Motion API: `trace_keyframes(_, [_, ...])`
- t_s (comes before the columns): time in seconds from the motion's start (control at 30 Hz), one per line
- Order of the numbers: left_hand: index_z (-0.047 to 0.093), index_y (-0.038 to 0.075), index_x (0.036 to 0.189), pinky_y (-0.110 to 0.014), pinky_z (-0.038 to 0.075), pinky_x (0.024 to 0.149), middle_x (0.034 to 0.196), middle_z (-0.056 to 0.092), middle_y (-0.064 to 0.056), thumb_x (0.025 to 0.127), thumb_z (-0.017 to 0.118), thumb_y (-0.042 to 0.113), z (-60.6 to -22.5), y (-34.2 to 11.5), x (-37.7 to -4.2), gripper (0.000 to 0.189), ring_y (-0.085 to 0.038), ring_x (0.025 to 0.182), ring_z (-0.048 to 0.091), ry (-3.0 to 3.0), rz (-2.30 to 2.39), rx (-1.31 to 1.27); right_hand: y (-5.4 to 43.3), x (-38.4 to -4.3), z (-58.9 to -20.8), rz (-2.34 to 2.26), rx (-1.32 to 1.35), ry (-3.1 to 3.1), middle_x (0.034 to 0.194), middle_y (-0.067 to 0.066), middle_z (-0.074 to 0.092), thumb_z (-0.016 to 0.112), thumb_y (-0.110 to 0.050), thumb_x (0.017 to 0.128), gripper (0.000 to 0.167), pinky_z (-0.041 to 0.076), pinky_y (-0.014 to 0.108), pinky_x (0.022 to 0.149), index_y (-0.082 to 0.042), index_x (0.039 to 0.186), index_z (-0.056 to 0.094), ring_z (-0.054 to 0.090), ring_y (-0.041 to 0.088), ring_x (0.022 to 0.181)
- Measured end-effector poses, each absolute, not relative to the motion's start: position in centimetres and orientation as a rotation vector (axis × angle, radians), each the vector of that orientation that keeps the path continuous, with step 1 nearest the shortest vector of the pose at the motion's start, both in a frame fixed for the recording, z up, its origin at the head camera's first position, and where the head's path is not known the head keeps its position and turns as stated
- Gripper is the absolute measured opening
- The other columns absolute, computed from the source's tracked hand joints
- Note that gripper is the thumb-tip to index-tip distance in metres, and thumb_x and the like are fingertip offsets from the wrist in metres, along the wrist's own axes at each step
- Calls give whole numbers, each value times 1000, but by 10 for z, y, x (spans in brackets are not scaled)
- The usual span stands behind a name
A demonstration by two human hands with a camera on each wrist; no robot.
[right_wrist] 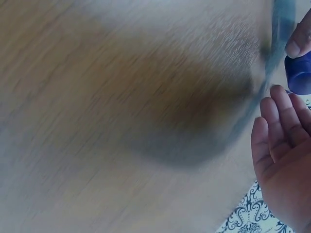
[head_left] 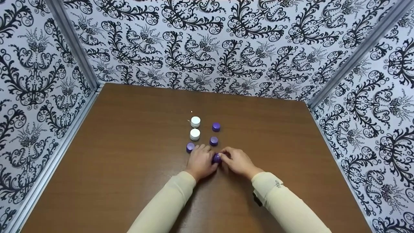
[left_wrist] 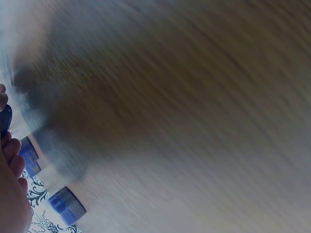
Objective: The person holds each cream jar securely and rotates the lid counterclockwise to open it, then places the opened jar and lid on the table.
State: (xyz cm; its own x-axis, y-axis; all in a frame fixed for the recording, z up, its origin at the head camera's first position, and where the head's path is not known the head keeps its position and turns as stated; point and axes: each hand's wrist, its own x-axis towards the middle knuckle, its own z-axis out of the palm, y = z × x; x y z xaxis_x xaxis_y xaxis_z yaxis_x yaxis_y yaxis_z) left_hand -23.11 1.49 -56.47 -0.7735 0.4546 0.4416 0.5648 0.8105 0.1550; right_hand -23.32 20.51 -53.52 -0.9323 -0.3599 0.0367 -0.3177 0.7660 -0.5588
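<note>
In the middle of the table, both hands meet at a small round purple jar [head_left: 217, 158]. My left hand [head_left: 202, 161] grips it from the left, and much of that hand's finger side is turned away from the head view. From the right, the thumb and forefinger of my right hand [head_left: 239, 161] pinch it. In the right wrist view the purple jar [right_wrist: 299, 77] is at the right edge, with the right hand's other fingers [right_wrist: 274, 128] extended below it. Another purple jar [head_left: 190, 147] stands right by the left hand's fingertips.
Beyond the hands stand two more purple jars, a nearer one [head_left: 213, 141] and a farther one [head_left: 216, 127]. Left of them are two white lidded jars, one [head_left: 195, 134] in front of the other [head_left: 195, 122]. Patterned walls [head_left: 207, 48] enclose the brown table [head_left: 129, 145] on three sides.
</note>
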Motion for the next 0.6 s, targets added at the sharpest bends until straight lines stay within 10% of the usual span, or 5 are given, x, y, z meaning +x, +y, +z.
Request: trace_keyframes(0.6, [72, 10, 83, -42, 45, 78, 87, 62, -2, 73, 78, 41, -567, 15, -231, 33, -25, 85, 58, -2587, -393, -792, 208, -236, -539, -982, -631, 2796, 94, -7, 67, 69, -19, 89, 22, 52, 34, 78, -13, 111, 66, 64, 10, 86])
